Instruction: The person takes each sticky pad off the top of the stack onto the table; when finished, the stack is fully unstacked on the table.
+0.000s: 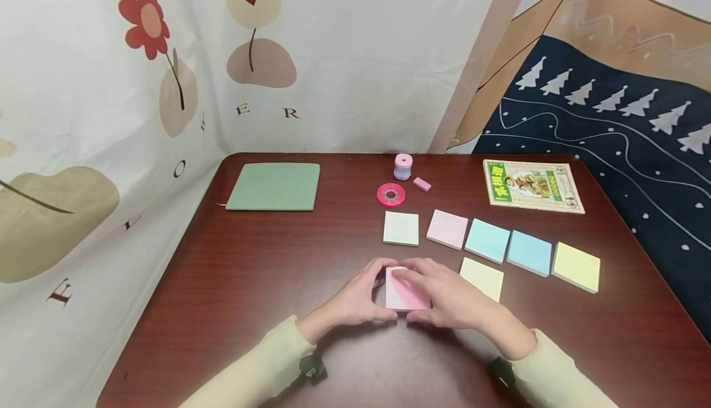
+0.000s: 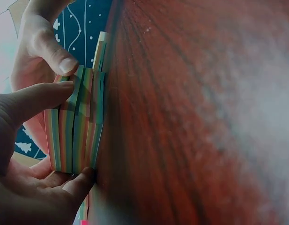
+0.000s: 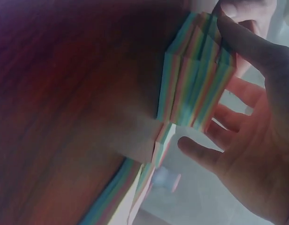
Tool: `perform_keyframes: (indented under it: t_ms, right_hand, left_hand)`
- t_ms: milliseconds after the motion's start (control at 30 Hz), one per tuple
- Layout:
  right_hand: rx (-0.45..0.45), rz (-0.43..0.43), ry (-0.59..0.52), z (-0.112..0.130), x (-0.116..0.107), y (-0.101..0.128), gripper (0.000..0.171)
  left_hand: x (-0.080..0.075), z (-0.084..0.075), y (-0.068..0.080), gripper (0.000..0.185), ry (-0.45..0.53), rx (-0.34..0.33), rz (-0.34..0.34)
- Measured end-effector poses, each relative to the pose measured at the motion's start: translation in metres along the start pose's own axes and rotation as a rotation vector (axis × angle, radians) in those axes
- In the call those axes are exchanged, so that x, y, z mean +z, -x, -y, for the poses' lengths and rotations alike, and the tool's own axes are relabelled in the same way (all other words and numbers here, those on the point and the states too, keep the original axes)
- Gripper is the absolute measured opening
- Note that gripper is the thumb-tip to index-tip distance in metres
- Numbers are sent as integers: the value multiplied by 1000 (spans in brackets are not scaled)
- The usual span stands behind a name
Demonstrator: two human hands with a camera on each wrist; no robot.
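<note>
A stack of several sticky note pads (image 1: 399, 298) with a pink top stands on the table between the two hands. Striped, multicoloured edges of the stacked pads (image 2: 74, 136) show in the left wrist view. My left hand (image 1: 360, 294) grips the stack from the left, its thumb at the near side and fingers round the far side. From the right, my right hand (image 1: 452, 297) holds the same stack (image 3: 193, 84), thumb at the near edge and fingers over the top and far side. Close to the right hand lies a pale yellow sticky note pad (image 1: 482, 277).
Behind the hands lie whitish (image 1: 401, 228), pink (image 1: 447, 229), teal (image 1: 487, 240), blue (image 1: 529, 252) and yellow (image 1: 576, 266) pads. Farther back are a green notebook (image 1: 274, 187), red tape roll (image 1: 383, 195), pink-and-blue spool-shaped item (image 1: 403, 167), pink eraser-like block (image 1: 422, 184) and illustrated booklet (image 1: 533, 186).
</note>
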State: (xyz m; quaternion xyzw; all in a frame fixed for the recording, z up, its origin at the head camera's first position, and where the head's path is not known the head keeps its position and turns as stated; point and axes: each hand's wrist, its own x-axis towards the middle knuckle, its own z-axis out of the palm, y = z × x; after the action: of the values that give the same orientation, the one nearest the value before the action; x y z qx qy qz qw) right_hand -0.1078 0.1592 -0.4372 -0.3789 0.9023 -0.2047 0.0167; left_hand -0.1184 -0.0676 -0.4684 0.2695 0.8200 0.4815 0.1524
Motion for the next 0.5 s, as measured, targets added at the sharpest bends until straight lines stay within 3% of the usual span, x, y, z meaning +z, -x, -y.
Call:
perform_keyframes:
  t_ms: [267, 500]
  right_hand:
    - [-14, -7, -6, 1, 5, -5, 74]
    - [32, -3, -17, -2, -1, 1, 72]
  left_hand:
    - [0, 1, 0, 87, -11, -5, 0]
    - [1, 1, 0, 87, 12, -6, 4]
